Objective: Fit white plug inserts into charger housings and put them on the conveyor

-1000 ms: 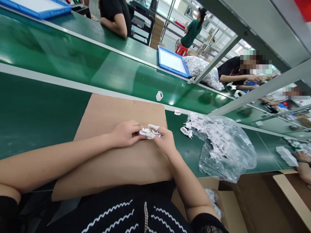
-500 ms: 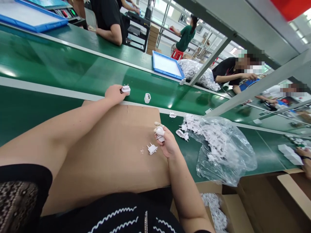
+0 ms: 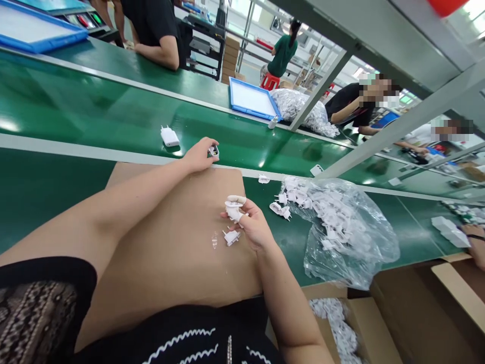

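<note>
My left hand (image 3: 200, 154) is closed on a white charger housing (image 3: 214, 151) at the near edge of the green belt; its open end shows dark parts inside. To its left a white plug charger (image 3: 169, 136) lies on the belt, pins pointing away. My right hand (image 3: 252, 220), with covers on some fingertips, holds a white plug cover (image 3: 234, 206) above the cardboard sheet (image 3: 170, 242). Just below those fingers another white plug piece (image 3: 231, 236) with two pins rests on the cardboard.
A clear bag (image 3: 341, 222) of white plug pieces lies at right, with loose pieces (image 3: 281, 209) beside it. Blue-rimmed trays (image 3: 254, 99) stand across the belt. A grey slanting post (image 3: 341, 146) crosses the right side. Open cartons (image 3: 413, 308) are below right. Several people sit beyond.
My left hand has let go of the plug charger, which now lies on the belt, and has moved right to grasp the housing. My right hand has shifted slightly left, turning the plug cover.
</note>
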A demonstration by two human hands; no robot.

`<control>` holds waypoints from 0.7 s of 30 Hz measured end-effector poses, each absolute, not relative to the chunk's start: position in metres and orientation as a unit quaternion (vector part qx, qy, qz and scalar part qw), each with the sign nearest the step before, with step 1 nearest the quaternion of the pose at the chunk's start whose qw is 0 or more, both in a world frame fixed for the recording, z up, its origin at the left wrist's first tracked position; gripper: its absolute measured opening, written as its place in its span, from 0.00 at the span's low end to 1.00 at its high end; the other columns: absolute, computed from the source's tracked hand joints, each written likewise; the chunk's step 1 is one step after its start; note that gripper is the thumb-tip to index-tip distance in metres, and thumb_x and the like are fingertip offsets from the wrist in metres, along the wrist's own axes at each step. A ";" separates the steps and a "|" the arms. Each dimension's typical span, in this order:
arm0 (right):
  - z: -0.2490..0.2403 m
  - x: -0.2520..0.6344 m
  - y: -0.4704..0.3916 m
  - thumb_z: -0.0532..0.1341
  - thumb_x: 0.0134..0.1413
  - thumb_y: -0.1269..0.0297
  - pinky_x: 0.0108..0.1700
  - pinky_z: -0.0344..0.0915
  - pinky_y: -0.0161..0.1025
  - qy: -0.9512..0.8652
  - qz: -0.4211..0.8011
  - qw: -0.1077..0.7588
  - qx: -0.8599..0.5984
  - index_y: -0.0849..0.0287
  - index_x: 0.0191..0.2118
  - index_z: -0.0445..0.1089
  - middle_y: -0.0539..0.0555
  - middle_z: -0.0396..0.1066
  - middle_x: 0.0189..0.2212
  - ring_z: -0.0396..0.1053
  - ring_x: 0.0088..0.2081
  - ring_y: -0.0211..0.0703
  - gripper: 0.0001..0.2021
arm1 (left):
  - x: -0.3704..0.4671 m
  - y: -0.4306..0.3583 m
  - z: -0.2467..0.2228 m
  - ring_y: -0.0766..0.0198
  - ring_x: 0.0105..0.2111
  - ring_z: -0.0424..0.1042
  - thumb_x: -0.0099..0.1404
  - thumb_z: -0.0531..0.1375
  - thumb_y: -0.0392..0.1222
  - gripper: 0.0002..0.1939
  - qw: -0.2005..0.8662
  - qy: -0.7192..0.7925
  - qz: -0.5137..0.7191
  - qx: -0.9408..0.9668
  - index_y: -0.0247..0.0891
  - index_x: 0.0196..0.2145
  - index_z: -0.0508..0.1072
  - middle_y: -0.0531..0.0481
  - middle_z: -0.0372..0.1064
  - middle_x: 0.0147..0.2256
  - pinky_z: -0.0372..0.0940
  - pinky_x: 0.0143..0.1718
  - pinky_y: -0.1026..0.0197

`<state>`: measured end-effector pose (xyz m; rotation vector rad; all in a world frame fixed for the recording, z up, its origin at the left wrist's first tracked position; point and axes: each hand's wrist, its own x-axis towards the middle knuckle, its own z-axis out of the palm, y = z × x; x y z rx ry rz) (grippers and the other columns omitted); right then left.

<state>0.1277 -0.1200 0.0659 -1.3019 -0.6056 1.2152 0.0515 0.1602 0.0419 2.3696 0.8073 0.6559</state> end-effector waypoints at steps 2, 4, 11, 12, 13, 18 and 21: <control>0.065 0.129 -0.119 0.73 0.38 0.63 0.21 0.65 0.29 -0.255 0.496 0.610 -0.563 0.52 0.49 0.71 0.52 0.75 0.44 0.77 0.36 0.42 0.28 | 0.039 0.136 0.051 0.51 0.52 0.71 0.56 0.69 0.45 0.29 0.322 0.267 0.313 0.853 0.36 0.54 0.71 0.41 0.69 0.53 0.68 0.57 0.50; 0.063 0.129 -0.118 0.74 0.35 0.64 0.19 0.61 0.28 -0.245 0.477 0.629 -0.563 0.54 0.49 0.69 0.52 0.76 0.42 0.77 0.34 0.42 0.30 | 0.022 0.102 0.066 0.52 0.51 0.72 0.54 0.72 0.50 0.29 0.456 0.233 0.378 0.771 0.38 0.51 0.73 0.43 0.71 0.50 0.69 0.56 0.50; 0.057 0.126 -0.117 0.72 0.41 0.61 0.19 0.56 0.27 -0.264 0.463 0.637 -0.557 0.56 0.50 0.73 0.52 0.76 0.38 0.74 0.31 0.37 0.26 | -0.022 0.000 0.133 0.64 0.36 0.79 0.77 0.49 0.55 0.25 0.899 0.217 0.224 0.308 0.30 0.43 0.76 0.44 0.77 0.36 0.76 0.38 0.67; 0.056 0.126 -0.117 0.72 0.41 0.62 0.19 0.56 0.27 -0.268 0.462 0.636 -0.558 0.56 0.49 0.73 0.51 0.76 0.37 0.73 0.31 0.37 0.25 | -0.026 -0.004 0.138 0.65 0.35 0.80 0.78 0.46 0.54 0.27 0.910 0.210 0.216 0.284 0.30 0.43 0.76 0.44 0.77 0.35 0.76 0.37 0.67; 0.055 0.126 -0.117 0.71 0.41 0.62 0.19 0.56 0.28 -0.269 0.460 0.634 -0.560 0.55 0.48 0.74 0.51 0.75 0.37 0.73 0.31 0.37 0.24 | -0.029 -0.007 0.142 0.64 0.34 0.80 0.79 0.45 0.54 0.28 0.918 0.201 0.209 0.270 0.29 0.43 0.76 0.44 0.77 0.34 0.76 0.35 0.67; 0.049 0.127 -0.117 0.70 0.41 0.63 0.20 0.56 0.29 -0.276 0.446 0.621 -0.583 0.55 0.47 0.77 0.49 0.74 0.33 0.69 0.29 0.35 0.23 | -0.036 -0.009 0.147 0.64 0.34 0.80 0.78 0.45 0.56 0.28 0.925 0.162 0.195 0.283 0.30 0.46 0.76 0.43 0.78 0.33 0.76 0.36 0.68; 0.047 0.129 -0.117 0.69 0.43 0.62 0.21 0.55 0.30 -0.291 0.444 0.605 -0.594 0.55 0.51 0.77 0.48 0.72 0.30 0.65 0.26 0.33 0.24 | -0.037 -0.010 0.143 0.64 0.35 0.79 0.74 0.52 0.60 0.26 0.897 0.160 0.207 0.356 0.33 0.46 0.76 0.44 0.77 0.34 0.76 0.37 0.66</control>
